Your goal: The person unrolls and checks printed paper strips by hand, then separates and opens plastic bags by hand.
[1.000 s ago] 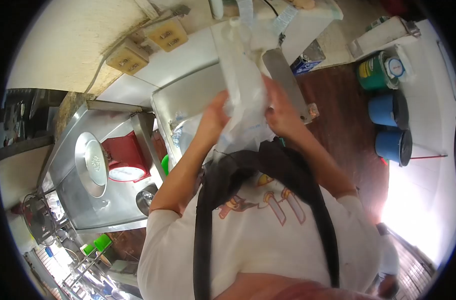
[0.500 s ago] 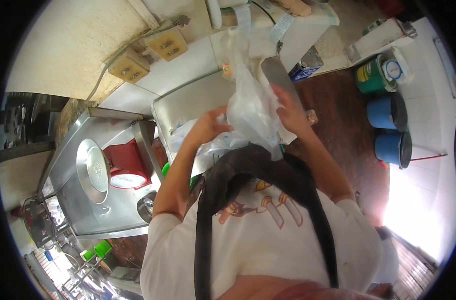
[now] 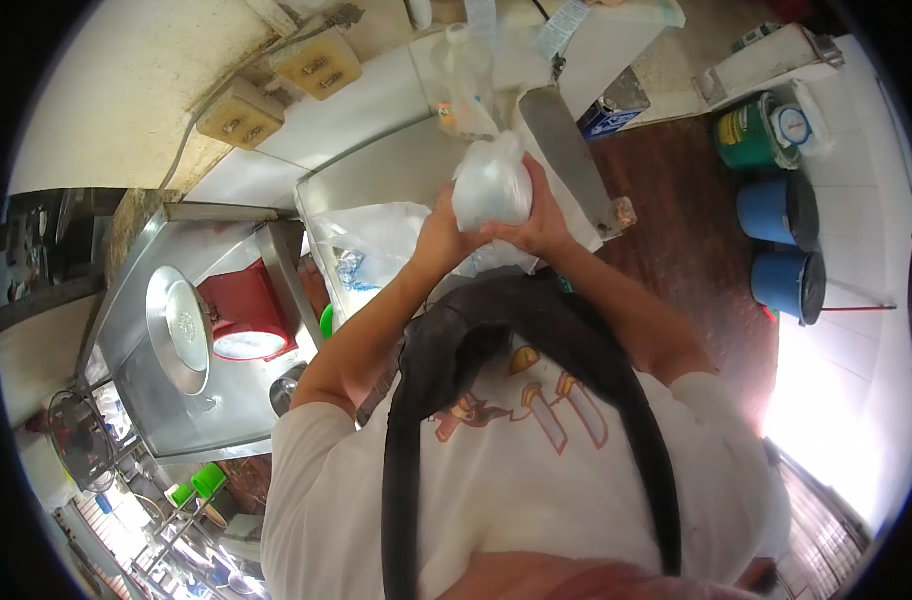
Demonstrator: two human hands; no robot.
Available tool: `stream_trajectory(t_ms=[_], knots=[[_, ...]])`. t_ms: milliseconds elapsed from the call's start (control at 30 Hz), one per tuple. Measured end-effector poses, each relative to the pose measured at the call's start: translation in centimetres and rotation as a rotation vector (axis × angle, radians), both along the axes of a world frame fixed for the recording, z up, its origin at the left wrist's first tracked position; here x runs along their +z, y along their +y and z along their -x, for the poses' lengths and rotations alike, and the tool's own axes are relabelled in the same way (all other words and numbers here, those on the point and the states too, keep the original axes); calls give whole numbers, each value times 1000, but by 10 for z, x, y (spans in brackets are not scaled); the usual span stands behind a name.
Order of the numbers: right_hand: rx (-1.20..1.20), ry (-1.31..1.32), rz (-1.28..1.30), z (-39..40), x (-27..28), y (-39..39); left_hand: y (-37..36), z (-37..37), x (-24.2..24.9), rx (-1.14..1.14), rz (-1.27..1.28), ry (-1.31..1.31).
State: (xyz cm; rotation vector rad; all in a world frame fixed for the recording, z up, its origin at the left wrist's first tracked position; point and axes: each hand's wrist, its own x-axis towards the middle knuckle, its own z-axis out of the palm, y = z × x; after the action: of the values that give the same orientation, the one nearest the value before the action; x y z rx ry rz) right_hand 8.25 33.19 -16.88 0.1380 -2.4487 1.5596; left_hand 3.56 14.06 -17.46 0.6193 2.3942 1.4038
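A rounded, white plastic bag bundle (image 3: 493,185) is cupped between both hands above a metal worktop. My left hand (image 3: 444,237) closes round its left side, and my right hand (image 3: 543,218) wraps its right side, the fingers meeting beneath it. What the bag contains cannot be made out through the cloudy plastic. Loose clear plastic bags (image 3: 376,238) lie on the worktop (image 3: 366,170) beside my left forearm. Just beyond the bundle stands a translucent plastic jug (image 3: 463,75) with an orange label.
On the left steel counter (image 3: 156,415) stands a red weighing scale (image 3: 244,308) with a round metal pan (image 3: 183,330). Wall sockets (image 3: 316,63) are above the worktop. Blue buckets (image 3: 776,210) and a green bucket (image 3: 748,138) line the right wall.
Both hands have come together round the bag. Its long, upright top has become a compact, rounded bundle, and the jug behind it shows more fully.
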Motion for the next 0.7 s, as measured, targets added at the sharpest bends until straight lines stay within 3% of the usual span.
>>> stream_trajectory(t_ms=[67,167,233,333,367,467,500,567,700], knots=[[-57,161,-93,-8,-38,1,-3,-9,-15,19,-30,-16],[-14,168,-247,-18,-62,14,-7,-10,-24,5,-41,-29],[63,95,-281,-22,-53,20,-9,-6,-11,-5,-17,-68],[88,-2,-221,-34,-1,35,-41,10,-15,-33,-57,106],[84,-33,-184,-38,25,38,-54,14,0,24,-168,-17],[-1,194,-166,-39,96,30,-76,20,80,134,-551,-290],[70,267,-258,-36,122,22,-75,19,103,94,-676,-307],[197,186,-134,-31,161,-19,-62,11,141,4,-929,-339],[242,206,-196,-12,155,-56,-47,-8,184,-43,-1000,-232]])
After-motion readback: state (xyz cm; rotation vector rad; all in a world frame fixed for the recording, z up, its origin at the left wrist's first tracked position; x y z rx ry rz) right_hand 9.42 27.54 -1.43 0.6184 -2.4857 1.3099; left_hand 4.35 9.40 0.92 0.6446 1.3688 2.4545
